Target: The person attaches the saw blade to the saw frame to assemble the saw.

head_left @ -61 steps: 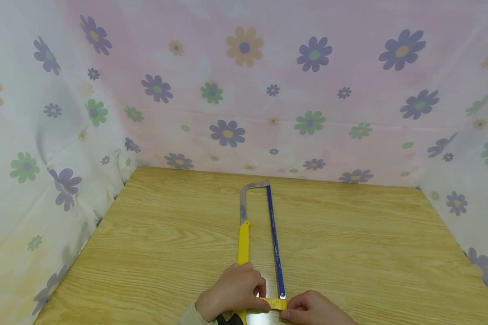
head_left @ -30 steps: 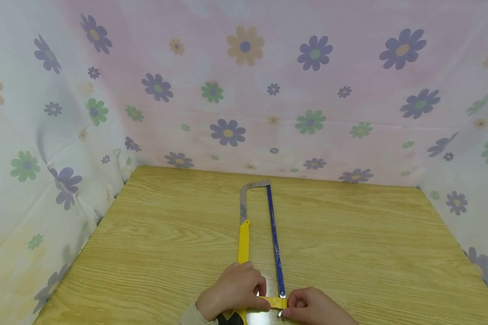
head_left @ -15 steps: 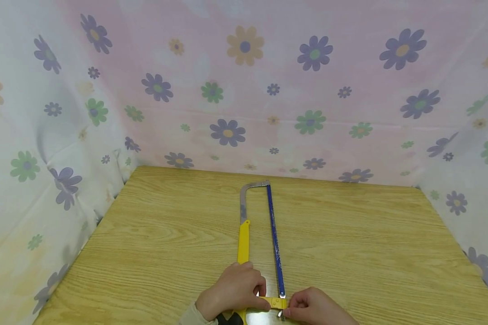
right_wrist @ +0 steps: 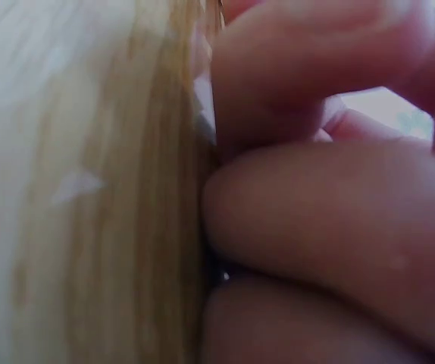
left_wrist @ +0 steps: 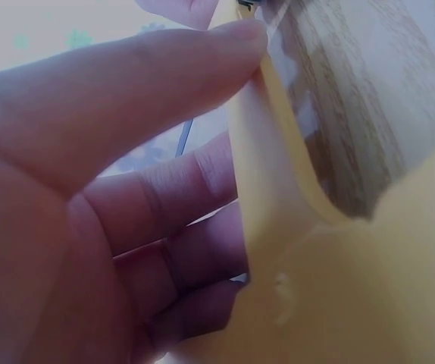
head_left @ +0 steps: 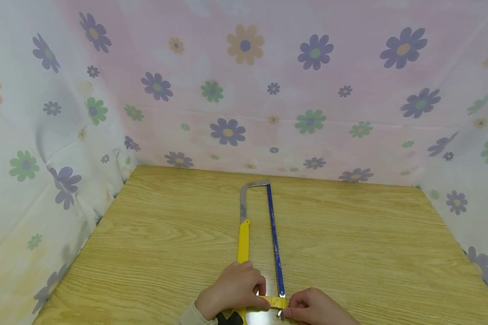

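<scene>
A hacksaw with a yellow-and-grey frame [head_left: 243, 243] and a blue blade [head_left: 274, 239] lies flat on the table in the head view. My left hand [head_left: 236, 286] grips the frame's near part, its thumb along the yellow crosspiece [head_left: 275, 302]; the left wrist view shows the fingers curled against the yellow frame [left_wrist: 267, 152]. At the blade's near end, my right hand [head_left: 315, 307] pinches a small silver wing nut [head_left: 280, 313] between thumb and finger. Its fingers [right_wrist: 308, 205] hide most of the nut in the right wrist view.
The wood-grain table [head_left: 166, 234] extends on both sides of the saw. Flower-printed cloth [head_left: 268, 104] hangs behind it and along both sides. A black part of the handle [head_left: 230, 318] shows at the bottom edge, beneath my left wrist.
Since two seconds ago my right hand has shifted slightly up and its fingers have turned a little, so the wing nut now shows below the crosspiece. My left hand and the hacksaw stay put.
</scene>
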A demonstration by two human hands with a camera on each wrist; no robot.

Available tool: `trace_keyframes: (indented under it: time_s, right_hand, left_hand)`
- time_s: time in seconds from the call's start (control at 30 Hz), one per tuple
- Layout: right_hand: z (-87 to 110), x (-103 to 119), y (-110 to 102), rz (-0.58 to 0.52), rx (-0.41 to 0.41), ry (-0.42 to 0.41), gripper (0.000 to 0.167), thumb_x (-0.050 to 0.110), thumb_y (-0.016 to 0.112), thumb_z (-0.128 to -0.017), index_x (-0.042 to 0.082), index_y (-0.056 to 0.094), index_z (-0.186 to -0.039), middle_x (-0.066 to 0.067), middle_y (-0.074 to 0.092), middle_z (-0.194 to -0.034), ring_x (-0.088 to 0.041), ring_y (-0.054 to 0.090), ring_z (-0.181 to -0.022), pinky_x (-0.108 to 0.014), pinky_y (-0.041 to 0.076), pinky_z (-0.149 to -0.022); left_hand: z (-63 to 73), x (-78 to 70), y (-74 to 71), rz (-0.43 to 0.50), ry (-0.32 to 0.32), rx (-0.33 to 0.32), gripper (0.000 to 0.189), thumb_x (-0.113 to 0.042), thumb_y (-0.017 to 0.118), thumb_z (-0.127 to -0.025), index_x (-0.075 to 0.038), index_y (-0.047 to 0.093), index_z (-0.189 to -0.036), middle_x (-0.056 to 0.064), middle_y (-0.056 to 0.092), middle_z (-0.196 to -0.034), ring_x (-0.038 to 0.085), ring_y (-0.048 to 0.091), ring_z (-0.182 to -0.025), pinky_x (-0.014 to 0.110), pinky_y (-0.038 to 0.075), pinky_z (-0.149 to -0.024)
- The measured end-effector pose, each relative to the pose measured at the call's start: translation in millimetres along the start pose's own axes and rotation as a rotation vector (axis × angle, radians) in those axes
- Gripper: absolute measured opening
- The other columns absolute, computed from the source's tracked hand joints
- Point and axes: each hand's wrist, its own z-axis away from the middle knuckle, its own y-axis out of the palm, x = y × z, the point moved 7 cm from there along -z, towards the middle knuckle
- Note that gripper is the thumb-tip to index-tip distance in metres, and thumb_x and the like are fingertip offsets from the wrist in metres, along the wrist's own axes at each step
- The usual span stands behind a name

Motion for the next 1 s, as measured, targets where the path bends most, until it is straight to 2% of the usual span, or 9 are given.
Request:
trace_keyframes:
  time_s: [0.33,0.57,0.67,0.83,0.93,1.0]
  right_hand:
    - [-2.4,-3,0,-0.085,-0.006,0.036,0.021,0.033,0.06,-0.083,0.013,0.061,-0.079,0.007,0.044,-0.053,-0.005,0.037,-0.043,-0.02,0.026,-0.039]
    - [-4.7,-6,0,-0.091,-0.033,0.083,0.025,0.037,0.055,-0.085,0.014,0.062,-0.079,0.006,0.043,-0.052,-0.008,0.037,-0.042,-0.022,0.026,-0.039]
    - [-8.2,-5,-2,-0.061,-0.053,0.095,0.027,0.04,0.053,-0.086,0.016,0.062,-0.08,0.006,0.043,-0.053,-0.009,0.038,-0.045,-0.022,0.029,-0.042]
    - [-12.8,-3,-7,-0.003,-0.064,0.062,0.025,0.04,0.05,-0.088,0.019,0.062,-0.081,0.007,0.042,-0.05,-0.008,0.038,-0.043,-0.023,0.031,-0.043]
    - [-13.7,-4,-6,-0.032,-0.054,0.035,0.025,0.039,0.049,-0.089,0.018,0.063,-0.083,0.007,0.041,-0.049,-0.007,0.036,-0.04,-0.023,0.031,-0.041]
    - [-14.0,-6,-4,-0.097,-0.033,0.024,0.027,0.037,0.049,-0.09,0.015,0.063,-0.086,0.005,0.041,-0.048,-0.007,0.034,-0.037,-0.024,0.029,-0.037]
  left_hand:
    - [-3.4,1.2,0.0,0.044,-0.001,0.02,0.025,-0.056,0.064,-0.069,-0.033,0.056,-0.073,-0.02,0.041,-0.058,0.0,0.035,-0.062,0.022,0.028,-0.057]
    - [-4.3,5.2,3.5,0.061,-0.034,0.027,0.023,-0.057,0.062,-0.071,-0.034,0.056,-0.071,-0.019,0.041,-0.058,0.001,0.035,-0.061,0.022,0.027,-0.057]
    - [-3.7,7.9,3.0,0.066,-0.05,0.005,0.023,-0.056,0.06,-0.073,-0.034,0.055,-0.07,-0.019,0.041,-0.057,0.001,0.035,-0.06,0.022,0.027,-0.055]
    - [-3.3,12.3,-0.9,0.101,-0.068,-0.062,0.023,-0.055,0.058,-0.076,-0.032,0.055,-0.072,-0.018,0.041,-0.06,0.0,0.037,-0.059,0.021,0.029,-0.053]
    - [-3.4,14.6,-2.8,0.139,-0.072,-0.085,0.023,-0.052,0.058,-0.078,-0.031,0.054,-0.072,-0.019,0.042,-0.061,0.0,0.039,-0.058,0.02,0.03,-0.051]
    - [-3.8,16.8,-3.5,0.17,-0.081,-0.092,0.021,-0.049,0.059,-0.079,-0.03,0.055,-0.072,-0.019,0.043,-0.063,-0.001,0.04,-0.058,0.019,0.032,-0.051]
